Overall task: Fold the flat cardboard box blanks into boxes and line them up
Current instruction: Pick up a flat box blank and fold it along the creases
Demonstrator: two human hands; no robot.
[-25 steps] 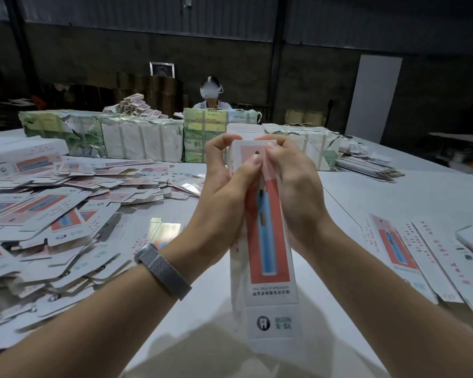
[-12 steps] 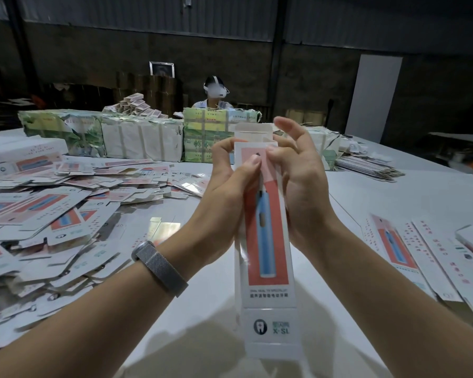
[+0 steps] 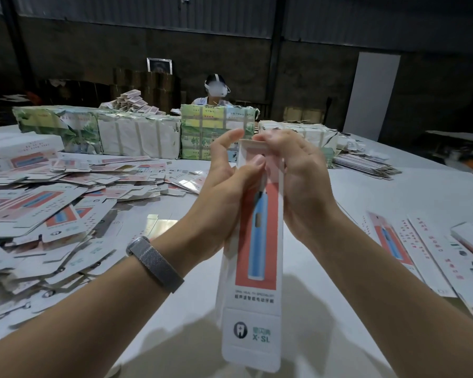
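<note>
Since the earlier frame, the right hand (image 3: pixel 298 181) has curled its raised fingers back down over the top flap (image 3: pixel 253 144), and the box now leans slightly, its lower end swung leftward. Table (image 3: pixel 393 192): white, carrying a loose heap of flat blanks (image 3: pixel 52 208) at left, wrapped bundles (image 3: pixel 137 135) along the far edge, and opened blanks (image 3: pixel 421 246) at right. Box (image 3: pixel 257 255): long, narrow, half-formed, held upright above the table between both hands, its bottom tab hanging unfolded. Left hand (image 3: pixel 224 192): fingers wrapped round the box's left side, thumb pressed on the front panel near the top. Right hand: fingers pinching the top flap, bending it toward the opening. Judged risk: with the grip concentrated at the upper end, the sleeve may collapse back toward flat or twist, so the flap's tongue misses its slot and creases; excess thumb pressure could dent the printed front panel.
</note>
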